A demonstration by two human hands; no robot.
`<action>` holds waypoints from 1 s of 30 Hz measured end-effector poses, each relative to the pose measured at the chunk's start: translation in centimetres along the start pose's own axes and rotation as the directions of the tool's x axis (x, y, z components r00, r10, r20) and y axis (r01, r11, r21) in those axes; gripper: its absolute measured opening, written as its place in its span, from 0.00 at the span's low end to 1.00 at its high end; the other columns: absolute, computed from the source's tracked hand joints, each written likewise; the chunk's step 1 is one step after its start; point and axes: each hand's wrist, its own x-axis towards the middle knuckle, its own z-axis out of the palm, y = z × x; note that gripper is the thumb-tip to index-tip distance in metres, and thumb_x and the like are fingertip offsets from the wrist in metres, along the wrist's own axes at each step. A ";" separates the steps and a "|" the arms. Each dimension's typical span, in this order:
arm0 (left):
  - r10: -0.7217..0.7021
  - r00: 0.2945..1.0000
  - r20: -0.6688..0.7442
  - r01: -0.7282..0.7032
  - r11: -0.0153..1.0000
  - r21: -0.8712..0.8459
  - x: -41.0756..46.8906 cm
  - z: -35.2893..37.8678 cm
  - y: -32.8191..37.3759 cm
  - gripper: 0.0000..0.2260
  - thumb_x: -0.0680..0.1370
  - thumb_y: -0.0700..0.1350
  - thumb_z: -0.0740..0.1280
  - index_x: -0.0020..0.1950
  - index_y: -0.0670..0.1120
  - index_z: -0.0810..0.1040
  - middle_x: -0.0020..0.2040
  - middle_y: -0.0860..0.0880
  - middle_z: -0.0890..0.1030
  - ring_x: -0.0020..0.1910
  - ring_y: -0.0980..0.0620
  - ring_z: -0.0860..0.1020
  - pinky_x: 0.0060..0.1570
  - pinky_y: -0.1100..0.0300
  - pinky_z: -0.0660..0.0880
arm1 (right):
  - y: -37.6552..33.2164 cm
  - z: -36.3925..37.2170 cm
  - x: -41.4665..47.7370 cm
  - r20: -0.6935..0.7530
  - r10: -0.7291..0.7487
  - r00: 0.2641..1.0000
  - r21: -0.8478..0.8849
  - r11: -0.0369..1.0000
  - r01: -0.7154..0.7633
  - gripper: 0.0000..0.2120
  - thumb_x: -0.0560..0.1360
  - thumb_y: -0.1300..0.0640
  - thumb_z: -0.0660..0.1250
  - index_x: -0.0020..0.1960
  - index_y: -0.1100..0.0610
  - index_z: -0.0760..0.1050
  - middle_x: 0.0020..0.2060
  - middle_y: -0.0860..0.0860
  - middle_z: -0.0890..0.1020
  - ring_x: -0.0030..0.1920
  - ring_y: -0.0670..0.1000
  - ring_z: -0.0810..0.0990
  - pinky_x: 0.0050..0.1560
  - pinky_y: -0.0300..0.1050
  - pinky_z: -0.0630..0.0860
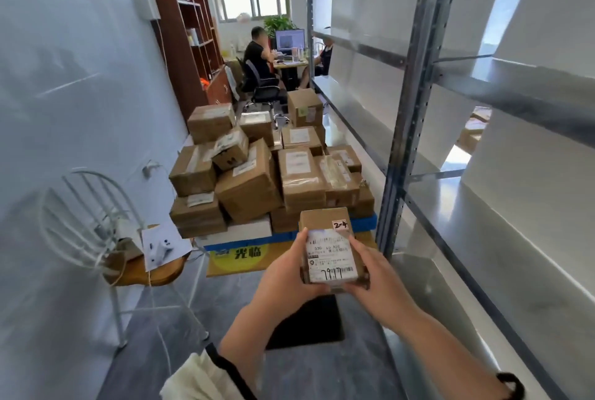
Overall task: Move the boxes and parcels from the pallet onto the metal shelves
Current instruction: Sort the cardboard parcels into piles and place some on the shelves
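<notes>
1. Left hand and right hand: each grip clamped on opposite sides of one small box, held in the air, label up.
2. Beyond the grip: stacked boxes on the blue pallet.
3. Right of the grip: metal shelves, nearest levels bare.
4. Left of the grip: white chair.

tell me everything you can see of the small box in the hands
The small box is brown cardboard, held in the air in front of the pallet stack, top face toward the camera. A white shipping label with a barcode and handwritten digits covers most of that face; a small tag above it reads "2-4". The left hand grips its left edge, the right hand its right edge and lower corner. Nothing else touches it.
</notes>
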 end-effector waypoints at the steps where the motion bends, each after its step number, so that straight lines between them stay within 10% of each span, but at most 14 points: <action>1: -0.009 1.000 -0.026 0.010 1.000 0.028 1.3 -0.6 -0.4 0.51 0.65 0.60 0.75 0.76 0.59 0.44 0.65 0.58 0.73 0.57 0.59 0.74 0.51 0.65 0.71 | 0.0 0.2 1.9 0.011 -0.021 1.000 -0.001 1.000 0.021 0.41 0.70 0.56 0.73 0.75 0.45 0.53 0.63 0.46 0.67 0.62 0.40 0.66 0.62 0.36 0.68; 7: -0.051 0.991 -0.126 0.056 0.998 0.033 7.6 -5.9 -3.1 0.47 0.65 0.60 0.75 0.76 0.59 0.50 0.65 0.56 0.73 0.58 0.59 0.71 0.51 0.64 0.66 | -2.4 1.1 11.7 0.037 -0.155 0.987 -0.035 0.987 0.156 0.39 0.70 0.56 0.73 0.74 0.45 0.55 0.58 0.38 0.65 0.59 0.35 0.62 0.57 0.25 0.58; 13: 0.023 0.976 -0.216 0.010 0.989 0.148 16.1 -12.0 -6.4 0.43 0.67 0.61 0.74 0.76 0.56 0.54 0.64 0.51 0.75 0.61 0.52 0.73 0.56 0.58 0.72 | -6.0 2.3 22.0 -0.011 -0.257 0.966 -0.071 0.964 0.256 0.36 0.71 0.55 0.71 0.73 0.45 0.57 0.63 0.44 0.69 0.61 0.40 0.65 0.59 0.37 0.65; 30: 0.081 0.994 0.075 -0.102 0.934 0.342 36.6 -19.4 -16.2 0.42 0.66 0.70 0.66 0.75 0.57 0.57 0.75 0.47 0.62 0.72 0.46 0.63 0.68 0.47 0.64 | -7.4 7.9 40.6 -0.080 -0.051 0.995 -0.151 0.988 0.039 0.33 0.73 0.56 0.69 0.72 0.44 0.58 0.68 0.46 0.70 0.64 0.46 0.69 0.62 0.47 0.71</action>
